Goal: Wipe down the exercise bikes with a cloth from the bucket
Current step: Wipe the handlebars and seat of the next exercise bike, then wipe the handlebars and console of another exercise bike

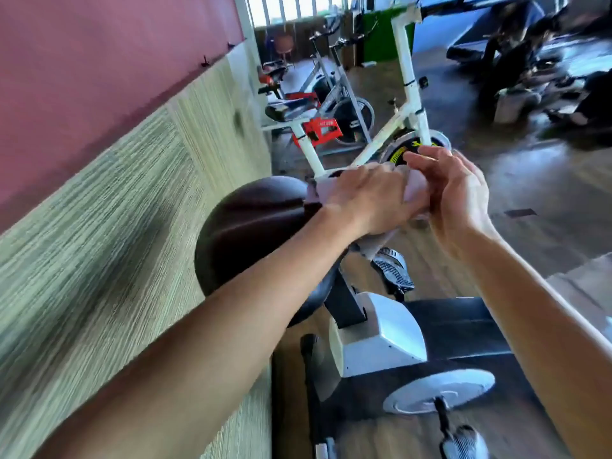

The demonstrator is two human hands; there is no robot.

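Both my hands meet over the nearest exercise bike, just past its dark saddle (251,223). My left hand (367,197) is closed on a pale cloth (415,190), bunched between the two hands with an end hanging below. My right hand (453,193) grips the cloth's other side with the fingers curled around it. Below the hands lie the bike's white body (377,336), a pedal (394,270) and a white disc (440,389). A second bike with a white frame (409,84) stands just behind. No bucket is in view.
A wall with a pink upper part and striped lower panel (126,200) runs close along the left. More bikes (331,94) stand in a row further back. Dark gym machines (530,61) fill the right background on a wooden floor (536,180).
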